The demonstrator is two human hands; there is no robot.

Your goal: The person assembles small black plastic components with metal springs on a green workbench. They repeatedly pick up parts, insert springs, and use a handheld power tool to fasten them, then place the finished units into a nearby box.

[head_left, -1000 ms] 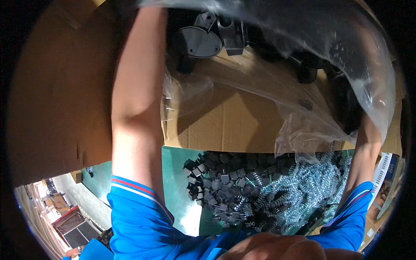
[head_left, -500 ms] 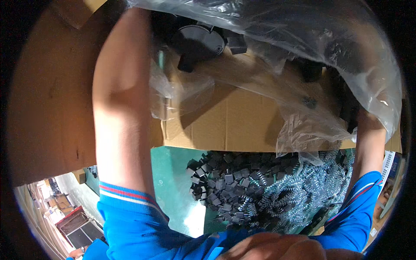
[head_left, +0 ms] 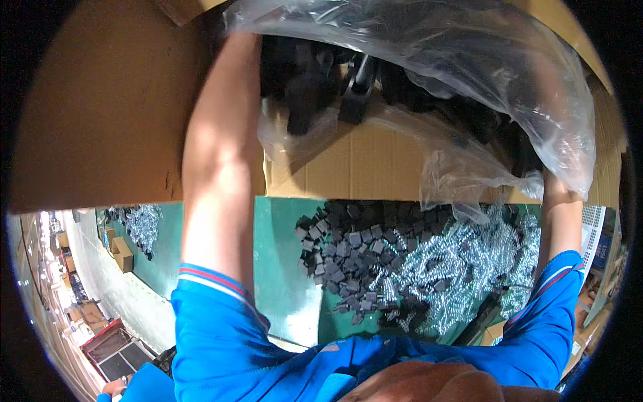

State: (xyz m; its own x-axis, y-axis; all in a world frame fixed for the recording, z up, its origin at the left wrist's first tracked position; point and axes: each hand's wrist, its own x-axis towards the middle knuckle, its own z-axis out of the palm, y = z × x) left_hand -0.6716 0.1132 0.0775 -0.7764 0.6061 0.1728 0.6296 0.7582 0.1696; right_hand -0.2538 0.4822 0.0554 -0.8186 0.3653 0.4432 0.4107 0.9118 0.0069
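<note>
My left forearm (head_left: 218, 161) reaches up into a large cardboard box (head_left: 362, 164). Its hand is hidden under the edge of a clear plastic bag (head_left: 415, 37). On the other side my right forearm (head_left: 562, 214) goes in beneath the same bag, which drapes over it; that hand's fingers cannot be made out either. Between the two arms, dark black plastic parts (head_left: 358, 87) lie in the box under the film. They are partly blurred and shadowed. What either hand holds, if anything, is hidden.
On a green tabletop (head_left: 281, 268) below the box are piles of small black blocks (head_left: 348, 248) and metal springs (head_left: 442, 268). More springs (head_left: 142, 231) and a small carton (head_left: 122, 254) lie farther left. Another person's sleeve (head_left: 144, 385) shows at the lower left.
My left arm has shifted right. The box's near edge sits higher in view, showing more tabletop. The round black part seen before is no longer recognisable; the black parts have been moved about.
</note>
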